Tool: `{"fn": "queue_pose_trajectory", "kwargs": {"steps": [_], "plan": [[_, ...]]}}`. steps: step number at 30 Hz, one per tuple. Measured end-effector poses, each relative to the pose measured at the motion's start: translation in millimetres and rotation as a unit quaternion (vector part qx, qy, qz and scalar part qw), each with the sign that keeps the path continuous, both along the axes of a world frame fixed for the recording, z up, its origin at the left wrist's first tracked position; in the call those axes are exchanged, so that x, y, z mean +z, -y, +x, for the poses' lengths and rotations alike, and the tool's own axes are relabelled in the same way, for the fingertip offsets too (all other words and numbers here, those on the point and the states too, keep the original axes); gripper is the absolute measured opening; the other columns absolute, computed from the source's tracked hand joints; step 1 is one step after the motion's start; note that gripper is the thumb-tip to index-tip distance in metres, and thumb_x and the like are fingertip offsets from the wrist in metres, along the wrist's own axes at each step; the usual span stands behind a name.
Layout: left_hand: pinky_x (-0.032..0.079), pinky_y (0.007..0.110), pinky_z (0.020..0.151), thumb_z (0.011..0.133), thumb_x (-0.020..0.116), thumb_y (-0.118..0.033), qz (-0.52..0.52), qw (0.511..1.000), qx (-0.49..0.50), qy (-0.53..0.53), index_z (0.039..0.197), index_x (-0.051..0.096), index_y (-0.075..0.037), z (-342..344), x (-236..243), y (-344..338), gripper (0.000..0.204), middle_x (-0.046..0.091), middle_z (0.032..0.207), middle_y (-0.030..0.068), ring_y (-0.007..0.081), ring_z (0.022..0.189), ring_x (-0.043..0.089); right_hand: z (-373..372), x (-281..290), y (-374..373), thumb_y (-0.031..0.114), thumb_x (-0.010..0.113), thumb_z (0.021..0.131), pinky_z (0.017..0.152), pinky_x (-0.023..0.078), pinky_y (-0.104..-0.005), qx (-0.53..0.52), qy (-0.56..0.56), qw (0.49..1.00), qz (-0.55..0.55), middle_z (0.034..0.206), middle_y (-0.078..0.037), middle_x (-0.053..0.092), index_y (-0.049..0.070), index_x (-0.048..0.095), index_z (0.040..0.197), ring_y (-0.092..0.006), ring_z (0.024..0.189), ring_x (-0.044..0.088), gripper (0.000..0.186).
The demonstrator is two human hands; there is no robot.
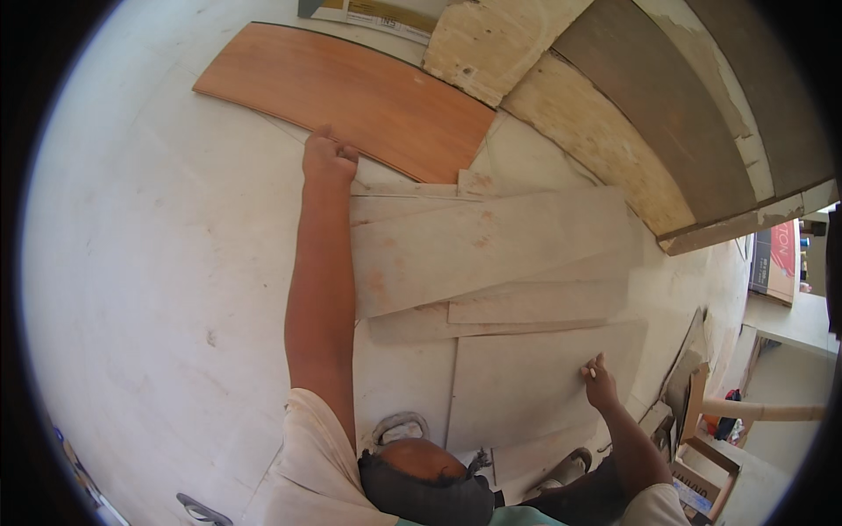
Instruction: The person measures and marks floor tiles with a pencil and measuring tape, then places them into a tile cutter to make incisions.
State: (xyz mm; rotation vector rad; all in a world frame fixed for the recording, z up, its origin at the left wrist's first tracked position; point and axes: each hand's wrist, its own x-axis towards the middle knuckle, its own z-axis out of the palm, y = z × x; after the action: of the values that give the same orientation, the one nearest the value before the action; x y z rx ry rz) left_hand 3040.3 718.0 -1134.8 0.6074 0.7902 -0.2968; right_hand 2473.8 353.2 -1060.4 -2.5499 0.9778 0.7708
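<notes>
My left arm reaches far forward. My left hand (330, 158) is closed at the near edge of a long reddish-brown wood panel (342, 96), which lies at a slant at the far left. The fingers curl at that edge, and their tips are partly hidden. At the lower right, my right hand (599, 384) is bent over a pale grey board (526, 386), with its fingers drawn together. A tiny whitish spot shows between them, too small to name. Between the hands lie overlapping pale grey boards (491, 241) with reddish smudges.
Larger plywood pieces (605, 131) and dark grey panels (649, 88) lie at the far right. A carton (776, 263) stands beyond them. A wooden frame (710, 447) is at the lower right. A dark sandal (203, 508) sits on the pale floor (175, 307) at lower left.
</notes>
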Motion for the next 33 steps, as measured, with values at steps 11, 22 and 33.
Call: {"fn": "queue_pose_trajectory", "kwargs": {"steps": [11, 22, 33], "plan": [[0.043, 0.023, 0.050, 0.090, 0.062, -0.020, 0.161, 0.981, -0.102, 0.025, 0.101, 0.057, -0.003, -4, 12, -21, 0.021, 0.057, 0.096, 0.0093, 0.0151, 0.071, 0.056, 7, -2, 1, 0.028, 0.050, 0.096, 0.093, 0.044, -0.0466, -0.014, -0.012, 1.000, 0.008, 0.142, -0.033, 0.029, 0.002, 0.057, 0.109, -0.0457, 0.118, 0.048, 0.031], [0.031, 0.022, 0.039, 0.087, 0.065, -0.014, 0.137, 0.983, -0.113, 0.057, 0.085, 0.056, -0.001, 17, 6, -17, 0.016, 0.048, 0.067, 0.0041, 0.0098, 0.050, 0.042, 7, 0, -2, 0.024, 0.052, 0.095, 0.089, 0.045, -0.0476, -0.025, -0.027, 0.999, 0.008, 0.136, -0.032, 0.038, 0.003, 0.055, 0.108, -0.0433, 0.111, 0.052, 0.026], [0.031, 0.027, 0.039, 0.086, 0.064, -0.015, 0.298, 0.941, -0.143, 0.068, 0.081, 0.057, 0.005, 13, 0, -16, 0.022, 0.062, 0.071, 0.0155, 0.0114, 0.045, 0.040, 0, -5, 10, 0.027, 0.050, 0.096, 0.094, 0.043, -0.0472, -0.018, -0.036, 0.999, 0.006, 0.139, -0.036, 0.032, 0.003, 0.055, 0.111, -0.0458, 0.116, 0.048, 0.029]]}}
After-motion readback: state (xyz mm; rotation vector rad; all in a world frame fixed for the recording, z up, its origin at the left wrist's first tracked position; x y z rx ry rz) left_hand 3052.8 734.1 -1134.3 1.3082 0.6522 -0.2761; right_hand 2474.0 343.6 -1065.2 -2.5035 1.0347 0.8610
